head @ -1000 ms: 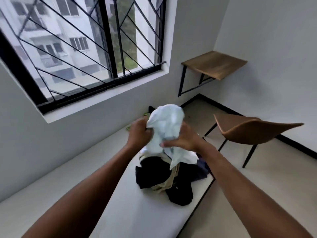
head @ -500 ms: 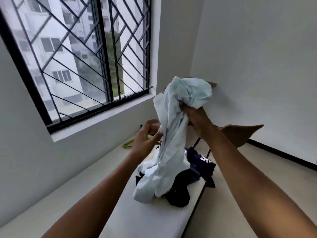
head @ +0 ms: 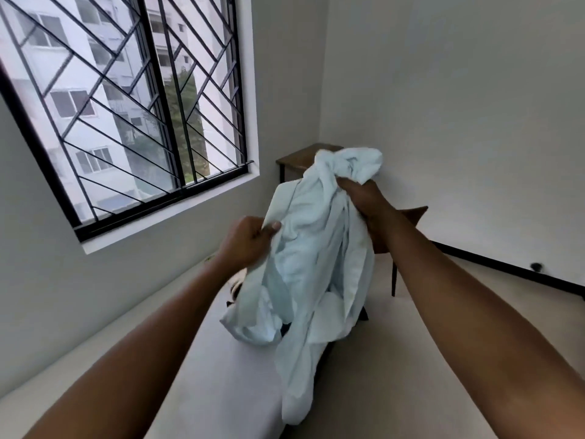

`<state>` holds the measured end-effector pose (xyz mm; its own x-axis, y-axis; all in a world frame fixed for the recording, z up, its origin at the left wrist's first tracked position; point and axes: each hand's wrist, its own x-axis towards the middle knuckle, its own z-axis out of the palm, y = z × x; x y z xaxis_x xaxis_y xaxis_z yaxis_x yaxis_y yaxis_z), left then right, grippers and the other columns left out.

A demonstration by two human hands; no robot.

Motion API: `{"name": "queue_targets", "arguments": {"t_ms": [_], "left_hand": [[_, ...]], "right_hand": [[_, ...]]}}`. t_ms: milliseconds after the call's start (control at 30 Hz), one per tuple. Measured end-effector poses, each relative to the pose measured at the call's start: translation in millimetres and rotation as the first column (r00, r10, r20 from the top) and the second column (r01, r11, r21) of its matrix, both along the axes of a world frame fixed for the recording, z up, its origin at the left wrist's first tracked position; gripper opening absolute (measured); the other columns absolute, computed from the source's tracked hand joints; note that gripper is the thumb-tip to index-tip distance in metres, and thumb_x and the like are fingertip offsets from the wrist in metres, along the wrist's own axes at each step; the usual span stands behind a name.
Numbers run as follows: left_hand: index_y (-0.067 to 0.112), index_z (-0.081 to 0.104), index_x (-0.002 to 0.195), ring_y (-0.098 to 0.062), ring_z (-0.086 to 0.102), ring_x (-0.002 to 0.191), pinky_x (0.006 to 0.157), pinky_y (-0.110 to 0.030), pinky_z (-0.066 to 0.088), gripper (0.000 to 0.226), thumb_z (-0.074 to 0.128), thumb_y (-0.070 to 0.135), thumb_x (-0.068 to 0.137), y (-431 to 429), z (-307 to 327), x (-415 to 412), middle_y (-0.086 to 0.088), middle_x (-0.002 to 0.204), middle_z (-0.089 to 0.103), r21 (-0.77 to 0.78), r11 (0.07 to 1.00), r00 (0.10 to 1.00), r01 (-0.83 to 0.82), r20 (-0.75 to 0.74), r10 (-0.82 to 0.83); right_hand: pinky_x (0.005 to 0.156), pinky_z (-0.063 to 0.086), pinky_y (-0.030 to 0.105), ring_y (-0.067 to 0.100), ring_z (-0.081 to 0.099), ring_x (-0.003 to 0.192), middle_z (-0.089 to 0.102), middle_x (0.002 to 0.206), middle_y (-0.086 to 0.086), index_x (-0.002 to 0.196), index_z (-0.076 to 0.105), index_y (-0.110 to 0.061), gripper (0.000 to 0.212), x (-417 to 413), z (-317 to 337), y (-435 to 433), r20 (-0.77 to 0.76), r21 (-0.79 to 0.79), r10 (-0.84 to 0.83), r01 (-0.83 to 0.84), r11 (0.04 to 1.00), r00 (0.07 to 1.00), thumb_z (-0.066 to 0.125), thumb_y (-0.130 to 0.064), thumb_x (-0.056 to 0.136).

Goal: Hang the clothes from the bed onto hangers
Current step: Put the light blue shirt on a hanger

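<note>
A crumpled pale blue shirt [head: 311,267] hangs in the air above the white bed [head: 218,384]. My right hand [head: 364,198] grips its bunched top, held high. My left hand [head: 250,240] pinches the shirt's left edge lower down. The shirt's loose end trails down over the bed's right edge. The pile of dark clothes on the bed is almost fully hidden behind the shirt; only a dark sliver [head: 286,327] shows. No hanger is in view.
A barred window [head: 126,99] fills the left wall. A wooden wall desk [head: 297,158] stands in the far corner. A brown chair [head: 411,213] shows behind my right forearm, its leg on the beige floor [head: 411,359].
Both hands lifted the shirt off the clothes pile. The right hand raised it high, the shirt unrolled downward, and the left hand regripped its left edge.
</note>
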<state>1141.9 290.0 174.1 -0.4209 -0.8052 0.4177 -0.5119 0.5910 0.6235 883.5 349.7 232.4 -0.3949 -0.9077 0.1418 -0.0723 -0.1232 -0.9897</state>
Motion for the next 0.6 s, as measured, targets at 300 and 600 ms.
{"name": "queue_targets", "arguments": {"t_ms": [300, 600], "left_hand": [[0.017, 0.064, 0.135, -0.018, 0.063, 0.064, 0.057, -0.029, 0.056, 0.035, 0.062, 0.008, 0.101, 116, 83, -49, -0.014, 0.095, 0.067, 0.379, 0.917, 0.864, 0.120, -0.495, 0.091], [-0.004, 0.074, 0.087, -0.036, 0.076, 0.074, 0.074, -0.046, 0.065, 0.013, 0.065, 0.000, 0.095, 191, 142, -16, -0.018, 0.076, 0.076, 0.331, 0.908, 0.812, 0.257, -0.583, -0.017]], "right_hand": [[0.071, 0.061, 0.037, 0.019, 0.075, 0.074, 0.078, 0.083, 0.003, 0.095, 0.074, -0.010, 0.046, 45, -11, 138, -0.328, 0.022, -0.155, 0.171, 0.985, 0.932, 0.067, -0.056, 0.095], [0.071, 0.040, 0.028, 0.017, 0.062, 0.093, 0.066, 0.110, 0.000, 0.121, 0.056, -0.017, 0.044, 102, -3, 218, -0.799, -0.180, -0.264, 0.204, 0.962, 0.540, 0.079, -0.030, 0.086]]}}
